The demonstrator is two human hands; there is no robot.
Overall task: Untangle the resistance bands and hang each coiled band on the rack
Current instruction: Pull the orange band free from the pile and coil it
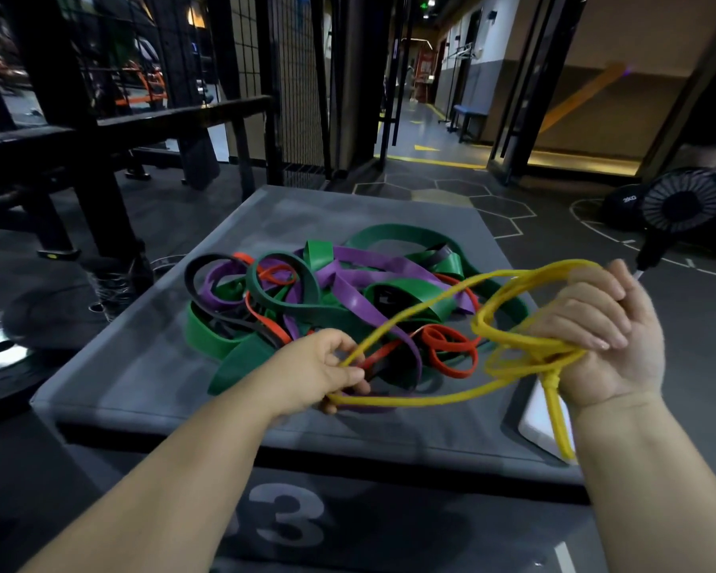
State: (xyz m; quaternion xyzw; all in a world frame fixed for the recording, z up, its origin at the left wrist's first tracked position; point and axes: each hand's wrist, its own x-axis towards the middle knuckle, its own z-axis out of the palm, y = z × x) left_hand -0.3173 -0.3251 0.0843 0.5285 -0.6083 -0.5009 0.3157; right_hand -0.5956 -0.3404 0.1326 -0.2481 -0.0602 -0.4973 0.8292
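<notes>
At the near edge of the padded box (141, 366), whose front face carries a large pale numeral, two bare forearms reach forward over its matte grey top. Both hands work the yellow band (517, 347), a thin, cord-like rubber loop held above the box. The left hand (323, 366) pinches one strand between thumb and curled fingers. The right hand (608, 345) closes its fingers round several gathered turns, and a short tail hangs below the wrist.

This looks like the coiling step: the yellow band seems free of the heap and partly wound. The next move probably calls for feeding the slack from left to right in even turns without twisting them.

Beyond the hands lies the tangle (331, 299), flat and ribbon-like: broad green bands (402, 233), smooth purple ones (356, 299), narrow red loops (447, 349) and a black strip (191, 270), all interlaced.

Further left stands a dark metal frame (79, 159); whether it is the rack I cannot tell.
</notes>
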